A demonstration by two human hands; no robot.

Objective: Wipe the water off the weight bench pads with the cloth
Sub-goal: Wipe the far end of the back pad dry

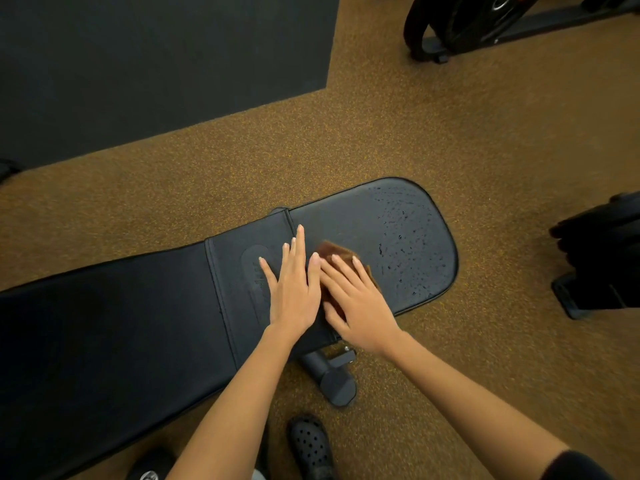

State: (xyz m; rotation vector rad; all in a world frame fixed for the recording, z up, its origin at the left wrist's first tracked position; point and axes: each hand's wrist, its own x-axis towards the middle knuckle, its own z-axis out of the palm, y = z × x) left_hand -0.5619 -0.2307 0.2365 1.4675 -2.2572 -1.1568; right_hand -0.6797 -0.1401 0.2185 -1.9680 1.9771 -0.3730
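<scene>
We press the brown cloth [341,259] flat on the seat pad [398,237] with our right hand [360,306], fingers straight and spread. Our left hand [294,289] rests flat beside it, fingers straight. Water drops [405,244] remain on the pad's far end.

A speckled orange-brown floor [450,133] runs across the room. A large dark mat [156,64] lies at the far left. At the far right, black weight plates [460,22] lean in a low dark rack [540,24]. More black equipment [602,254], perhaps another frame, sits at the right edge, too dark to make out. A black perforated clog [311,448] rests on the floor close by.
</scene>
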